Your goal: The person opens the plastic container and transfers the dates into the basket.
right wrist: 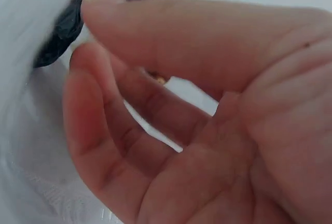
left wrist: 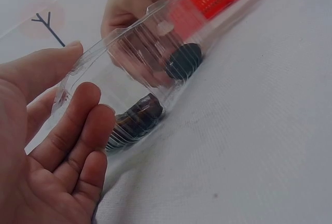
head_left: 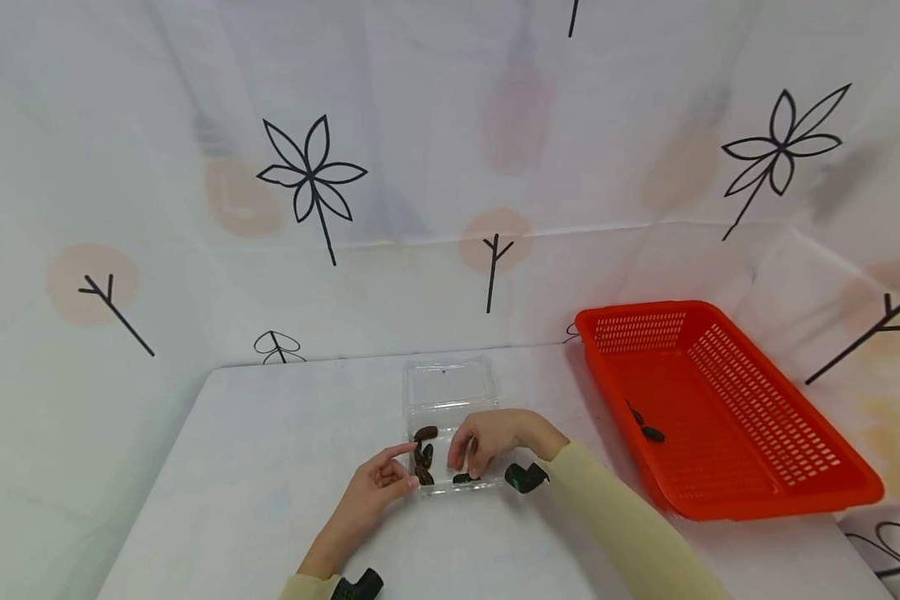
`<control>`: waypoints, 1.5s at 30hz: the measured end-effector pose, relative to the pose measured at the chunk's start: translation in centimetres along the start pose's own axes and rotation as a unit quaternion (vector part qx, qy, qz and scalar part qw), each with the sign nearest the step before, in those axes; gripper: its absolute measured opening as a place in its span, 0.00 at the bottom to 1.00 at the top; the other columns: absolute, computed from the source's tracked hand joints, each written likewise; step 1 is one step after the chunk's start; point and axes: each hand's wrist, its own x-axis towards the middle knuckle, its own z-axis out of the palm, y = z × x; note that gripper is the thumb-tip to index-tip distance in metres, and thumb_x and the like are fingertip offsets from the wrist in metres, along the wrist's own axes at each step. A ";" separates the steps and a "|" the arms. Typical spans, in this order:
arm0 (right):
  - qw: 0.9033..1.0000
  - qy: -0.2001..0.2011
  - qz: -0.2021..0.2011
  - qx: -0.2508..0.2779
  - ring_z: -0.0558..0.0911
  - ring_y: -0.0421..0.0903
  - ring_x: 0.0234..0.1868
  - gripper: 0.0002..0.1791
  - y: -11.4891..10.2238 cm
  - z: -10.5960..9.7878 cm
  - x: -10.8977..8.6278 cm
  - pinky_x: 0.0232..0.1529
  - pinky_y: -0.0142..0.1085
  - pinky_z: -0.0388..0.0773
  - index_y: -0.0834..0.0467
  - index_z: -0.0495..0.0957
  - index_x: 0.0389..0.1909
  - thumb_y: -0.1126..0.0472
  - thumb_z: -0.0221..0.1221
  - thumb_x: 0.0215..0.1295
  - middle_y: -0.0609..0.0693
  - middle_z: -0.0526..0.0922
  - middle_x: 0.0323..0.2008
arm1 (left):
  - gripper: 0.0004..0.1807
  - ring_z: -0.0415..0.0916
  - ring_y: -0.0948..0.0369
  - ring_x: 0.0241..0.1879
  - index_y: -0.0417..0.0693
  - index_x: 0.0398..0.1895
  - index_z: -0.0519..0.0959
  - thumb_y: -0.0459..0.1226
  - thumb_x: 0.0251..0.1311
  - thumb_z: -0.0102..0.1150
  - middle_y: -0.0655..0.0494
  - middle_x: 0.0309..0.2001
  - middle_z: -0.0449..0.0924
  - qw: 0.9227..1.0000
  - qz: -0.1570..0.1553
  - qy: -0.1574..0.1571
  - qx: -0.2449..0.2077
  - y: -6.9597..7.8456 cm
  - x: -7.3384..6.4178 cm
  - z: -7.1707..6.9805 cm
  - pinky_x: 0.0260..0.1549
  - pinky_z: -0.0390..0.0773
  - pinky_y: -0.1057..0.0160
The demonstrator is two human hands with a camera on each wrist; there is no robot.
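A clear plastic clamshell box point(head_left: 450, 392) lies on the table with its lid laid back. My left hand point(head_left: 375, 492) holds the box's left side, thumb at the near corner and the other fingers curled. Several brown, wrinkled, date-like fruits point(head_left: 426, 433) lie along that side inside. My right hand point(head_left: 487, 437) reaches into the box, fingertips beside a blackish-green date-like fruit point(head_left: 462, 478) at the near wall. In the right wrist view, this dark fruit point(right wrist: 59, 35) lies just past the thumb and fingertips, which stand a little apart.
To the right stands a red slotted plastic basket point(head_left: 757, 500), with dark date-like fruits point(head_left: 652, 434) near its left wall. A white cloth point(head_left: 270, 450) covers the table. Behind it hangs a pale curtain point(head_left: 420, 283) with plant drawings.
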 end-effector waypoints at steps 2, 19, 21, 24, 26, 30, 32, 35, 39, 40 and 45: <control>1.000 -0.006 0.000 -0.010 0.81 0.40 0.33 0.16 -0.1 -0.1 0.2 0.35 0.32 0.78 0.60 0.85 0.43 0.78 0.64 0.54 0.49 0.85 0.34 | 0.29 0.76 0.66 0.30 0.35 0.65 0.71 0.31 0.60 0.67 0.56 0.32 0.79 1.000 0.004 -0.001 0.001 0.1 0.1 0.0 0.32 0.74 0.69; 0.999 -0.022 0.034 0.016 0.81 0.42 0.29 0.17 -0.8 -0.5 0.2 0.29 0.35 0.81 0.60 0.86 0.41 0.79 0.63 0.54 0.49 0.82 0.29 | 0.29 0.75 0.66 0.30 0.35 0.65 0.71 0.31 0.61 0.67 0.57 0.32 0.79 1.000 0.009 -0.008 0.003 0.1 0.4 -0.1 0.32 0.74 0.69; 0.999 -0.023 0.030 0.019 0.82 0.41 0.29 0.16 -0.8 -0.5 0.0 0.30 0.35 0.81 0.60 0.86 0.41 0.78 0.64 0.55 0.48 0.82 0.30 | 0.29 0.75 0.66 0.30 0.35 0.65 0.71 0.31 0.60 0.67 0.56 0.32 0.79 1.000 0.002 -0.006 -0.001 0.0 0.4 -0.1 0.32 0.73 0.69; 0.999 -0.027 0.021 0.027 0.82 0.41 0.31 0.15 -0.8 -0.5 0.0 0.32 0.35 0.81 0.58 0.87 0.41 0.76 0.65 0.55 0.47 0.84 0.32 | 0.29 0.75 0.65 0.30 0.37 0.65 0.72 0.31 0.60 0.68 0.54 0.32 0.79 1.000 -0.011 -0.001 0.002 0.0 0.4 -0.1 0.32 0.73 0.69; 0.999 -0.029 0.017 0.032 0.82 0.41 0.32 0.15 -0.7 -0.5 0.1 0.33 0.35 0.81 0.57 0.87 0.41 0.76 0.66 0.55 0.47 0.85 0.32 | 0.29 0.75 0.64 0.30 0.38 0.65 0.73 0.31 0.59 0.68 0.53 0.32 0.79 1.000 -0.020 0.003 0.003 0.0 0.4 -0.1 0.32 0.73 0.69; 0.999 -0.031 0.011 0.044 0.81 0.40 0.33 0.15 -0.6 -0.4 0.1 0.33 0.34 0.81 0.57 0.87 0.41 0.76 0.67 0.55 0.47 0.85 0.32 | 0.29 0.76 0.64 0.30 0.38 0.65 0.73 0.31 0.60 0.68 0.54 0.32 0.79 1.000 -0.020 0.007 0.009 -0.1 0.2 0.0 0.32 0.74 0.69; 0.998 -0.029 0.008 0.046 0.80 0.40 0.32 0.14 -0.5 -0.4 0.1 0.32 0.35 0.81 0.57 0.88 0.40 0.76 0.67 0.55 0.48 0.85 0.31 | 0.29 0.76 0.65 0.30 0.37 0.65 0.72 0.32 0.60 0.68 0.56 0.31 0.79 1.000 -0.016 0.007 0.010 -0.1 0.2 0.0 0.32 0.74 0.69; 0.998 -0.026 0.006 0.052 0.80 0.40 0.31 0.13 -0.4 -0.3 0.0 0.32 0.37 0.82 0.58 0.88 0.40 0.75 0.66 0.57 0.49 0.85 0.33 | 0.29 0.76 0.65 0.30 0.37 0.65 0.73 0.32 0.60 0.68 0.55 0.31 0.79 1.000 -0.016 0.008 0.011 -0.2 0.2 0.1 0.32 0.74 0.68; 0.998 -0.016 -0.001 0.061 0.80 0.42 0.31 0.14 -0.3 -0.2 -0.2 0.33 0.41 0.83 0.59 0.87 0.42 0.75 0.64 0.58 0.50 0.85 0.34 | 0.29 0.76 0.64 0.30 0.39 0.64 0.73 0.31 0.59 0.68 0.54 0.31 0.79 1.000 -0.021 0.009 0.007 -0.3 0.2 0.1 0.32 0.74 0.68; 0.998 -0.012 -0.004 0.064 0.80 0.43 0.31 0.14 -0.2 -0.2 -0.2 0.33 0.42 0.83 0.59 0.86 0.43 0.75 0.63 0.58 0.50 0.85 0.35 | 0.29 0.76 0.64 0.30 0.39 0.64 0.73 0.30 0.59 0.68 0.54 0.31 0.79 1.000 -0.021 0.009 0.007 -0.3 0.2 0.1 0.32 0.74 0.68; 0.998 0.021 -0.024 0.057 0.79 0.43 0.32 0.13 -0.2 -0.2 -0.4 0.35 0.42 0.83 0.60 0.86 0.44 0.74 0.62 0.60 0.49 0.84 0.35 | 0.29 0.75 0.64 0.30 0.39 0.65 0.73 0.31 0.59 0.68 0.54 0.31 0.79 1.000 -0.020 0.010 0.003 -0.3 0.2 0.1 0.32 0.73 0.68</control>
